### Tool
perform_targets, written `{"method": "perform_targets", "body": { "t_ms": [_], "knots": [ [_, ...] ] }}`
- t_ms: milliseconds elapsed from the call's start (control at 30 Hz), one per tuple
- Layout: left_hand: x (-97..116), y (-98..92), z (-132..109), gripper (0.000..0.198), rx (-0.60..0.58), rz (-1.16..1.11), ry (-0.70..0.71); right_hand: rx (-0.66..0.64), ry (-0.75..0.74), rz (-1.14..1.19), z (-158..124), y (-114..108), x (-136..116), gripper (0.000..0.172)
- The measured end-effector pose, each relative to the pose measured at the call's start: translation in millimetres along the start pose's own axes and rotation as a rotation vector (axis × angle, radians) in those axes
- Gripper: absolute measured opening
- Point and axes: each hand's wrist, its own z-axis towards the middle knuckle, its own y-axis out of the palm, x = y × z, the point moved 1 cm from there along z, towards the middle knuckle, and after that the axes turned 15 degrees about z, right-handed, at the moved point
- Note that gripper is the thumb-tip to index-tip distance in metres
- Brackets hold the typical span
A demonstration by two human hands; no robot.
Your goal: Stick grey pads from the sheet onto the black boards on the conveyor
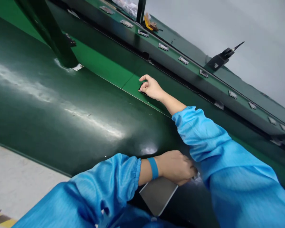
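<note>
My right hand reaches out across the dark green conveyor belt to the lighter green ledge. Its fingers are curled and pinched on a small dark piece there that I cannot make out. My left hand is close to my body, fingers closed, resting on a flat grey metal plate. A small clear piece shows at its fingertips. Both arms wear blue sleeves, and a blue band circles my left wrist.
A dark green post rises from the belt at the upper left. A row of several small metal parts lies along the far green rail. A black tool sits on the far bench. Pale floor shows lower left.
</note>
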Motion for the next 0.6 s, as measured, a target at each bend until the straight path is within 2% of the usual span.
{"method": "perform_targets", "body": {
  "t_ms": [100,267,600],
  "knots": [
    [-0.1,0.1,0.5,0.019,0.004,-0.009,0.000,-0.027,-0.060,-0.058,1.1,-0.5,8.7,0.037],
    [-0.1,-2.5,0.9,0.017,-0.005,0.001,-0.015,-0.029,-0.052,-0.070,-2.8,-10.0,18.2,0.035],
    [-0.5,-4.4,-0.7,0.015,0.024,-0.007,-0.023,-0.031,-0.079,-0.193,-21.7,-18.6,15.3,0.037]
  ]
}}
